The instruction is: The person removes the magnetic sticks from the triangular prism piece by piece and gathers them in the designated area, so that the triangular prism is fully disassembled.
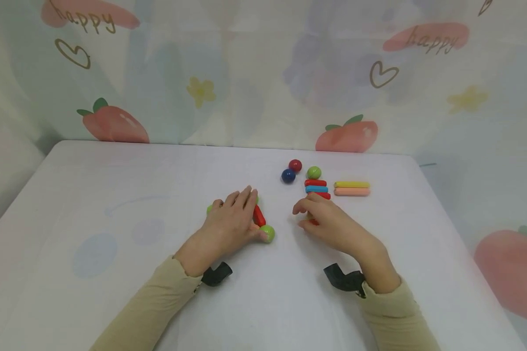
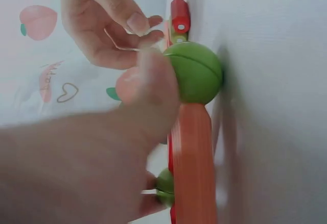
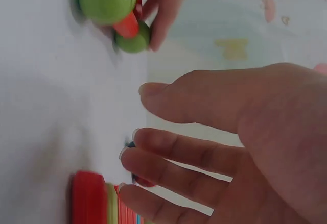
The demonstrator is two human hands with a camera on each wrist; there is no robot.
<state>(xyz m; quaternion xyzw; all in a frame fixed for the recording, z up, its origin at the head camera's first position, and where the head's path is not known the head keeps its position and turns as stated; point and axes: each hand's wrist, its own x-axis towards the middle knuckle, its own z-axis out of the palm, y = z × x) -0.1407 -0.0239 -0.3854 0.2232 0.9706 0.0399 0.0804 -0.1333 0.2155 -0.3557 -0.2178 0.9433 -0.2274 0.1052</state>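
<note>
My left hand (image 1: 224,222) lies over a shape of sticks and green balls, mostly hiding it. Its thumb touches the near green ball (image 1: 268,233), while its fingertips reach the far ball (image 2: 164,187). A red stick (image 1: 259,216) runs between these two balls, and an orange stick (image 2: 193,163) extends from the near one under the palm. Another green ball (image 1: 209,208) peeks out at the left. My right hand (image 1: 335,226) hovers with loosely bent, parted fingers and holds nothing. Beyond and partly under it lie red sticks (image 1: 315,183) and a blue stick (image 1: 317,189).
Behind the sticks sit a dark red ball (image 1: 295,165), a dark blue ball (image 1: 288,176) and a loose green ball (image 1: 314,172). Right of them lie a yellow stick (image 1: 352,185) and a light orange stick (image 1: 352,192). A printed curtain (image 1: 254,73) hangs behind the white table (image 1: 158,165).
</note>
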